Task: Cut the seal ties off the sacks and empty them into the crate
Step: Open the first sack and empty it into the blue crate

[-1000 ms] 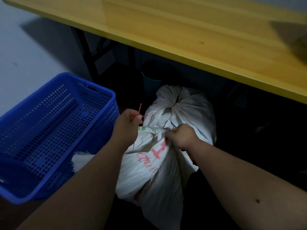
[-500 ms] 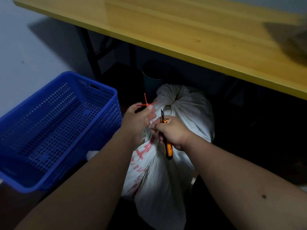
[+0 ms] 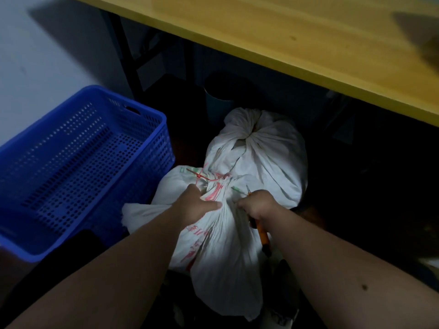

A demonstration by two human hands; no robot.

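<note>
A white woven sack (image 3: 221, 252) with red print stands on the floor in front of me. My left hand (image 3: 197, 205) grips its gathered neck from the left. A thin red seal tie (image 3: 204, 178) lies on the bunched mouth just beyond that hand. My right hand (image 3: 256, 205) holds an orange utility knife (image 3: 262, 237), blade tip pointing up beside the neck, and presses against the fabric. A second white sack (image 3: 266, 157), tied at its top, stands behind. The blue perforated crate (image 3: 83, 162) sits to the left, touching the near sack.
A yellow wooden table (image 3: 285, 43) overhangs the sacks, its dark leg (image 3: 126, 51) behind the crate. A dark round bin (image 3: 221, 100) stands under the table behind the far sack. The floor to the right is in deep shadow.
Both hands have dropped from chest height onto the near sack's neck. The red tie, held up by my left hand before, now lies on the sack's mouth.
</note>
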